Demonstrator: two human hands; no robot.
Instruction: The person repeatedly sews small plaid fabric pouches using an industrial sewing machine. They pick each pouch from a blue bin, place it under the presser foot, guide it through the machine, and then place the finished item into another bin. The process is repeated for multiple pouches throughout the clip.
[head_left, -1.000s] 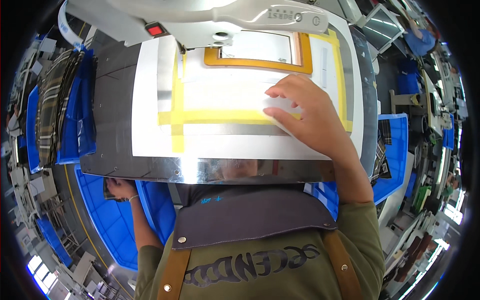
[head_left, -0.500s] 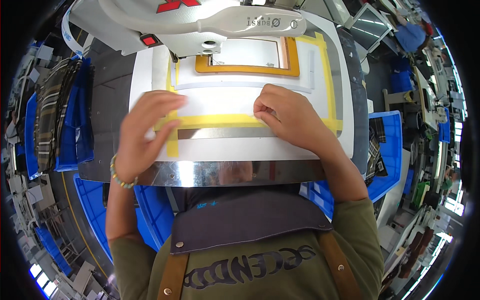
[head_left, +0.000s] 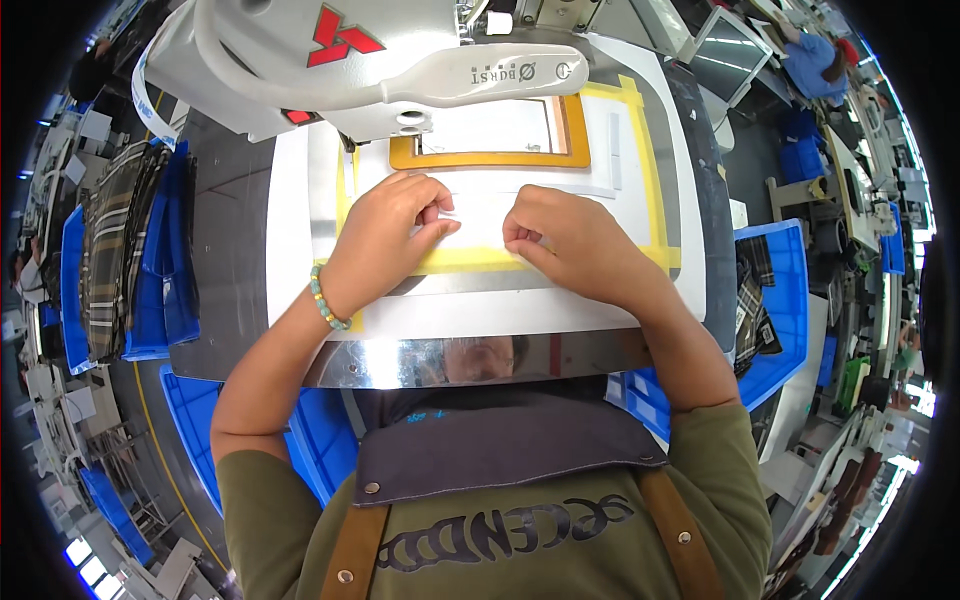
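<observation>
My left hand [head_left: 385,240] is closed, thumb and fingers pressed together over the left half of a white sheet [head_left: 478,212] bordered with yellow tape [head_left: 465,262]. Across from it, my right hand [head_left: 580,240] is pinched near the tape's front strip. Whatever lies between the fingertips of either hand is too small or hidden to make out. Beyond both hands sits an orange rectangular frame [head_left: 490,163] with a window in it. A grey-white sewing machine head [head_left: 290,60] with a red emblem overhangs the frame's left part.
A shiny metal edge [head_left: 420,360] runs along the table's front. Blue bins flank me: the left bin [head_left: 160,300] holds plaid fabric [head_left: 115,260], and the right bin [head_left: 785,320] holds dark checked pieces. Another person [head_left: 815,70] is at the far right.
My left hand has moved right and its spread fingers have closed. My right hand keeps its pinch in nearly the same place. The whole view has shifted slightly.
</observation>
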